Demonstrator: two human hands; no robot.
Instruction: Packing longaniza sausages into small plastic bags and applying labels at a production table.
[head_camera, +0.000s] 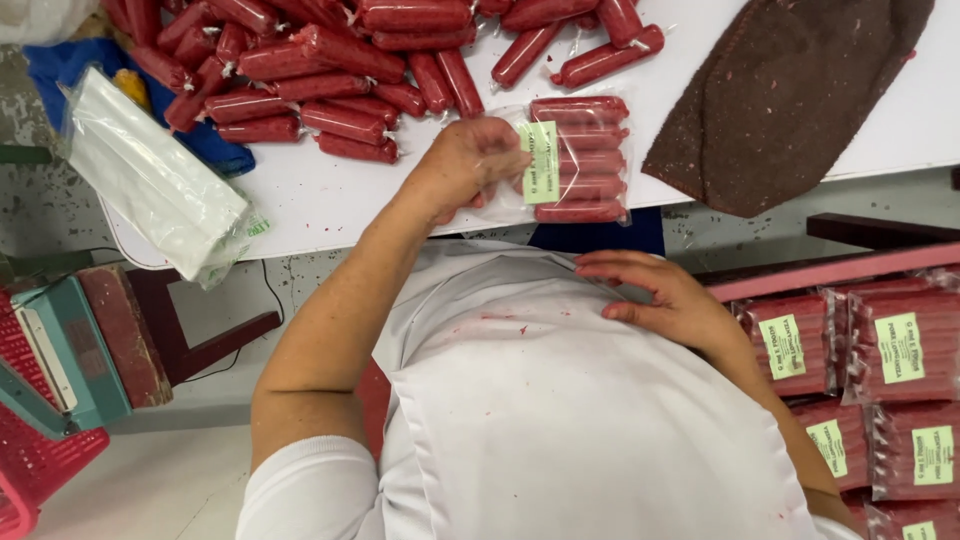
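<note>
Sausage bag (575, 160) on white table (330, 200), speckled floor (30, 215).

Table (330, 205), near edge: bare white strip between the sausage pile (330, 70) and the rim, open to a hand from the left of the left hand (470, 165).
Far left: stack of clear bags (150, 180) overhangs the corner and blocks that side.
Centre: filled pack (580, 158) under the left hand, with loose sausages (600, 55) close behind.
Right of the pack: narrow white gap, then a brown cloth (790, 90) covering the table's right end (white margin beyond it).
Lower right: packed bags (870, 350) fill the crate (800, 275) beside the right hand (665, 295).
Lower left: sealer (70, 350) and red basket (40, 460); pale floor (150, 480) between them and the person.
</note>
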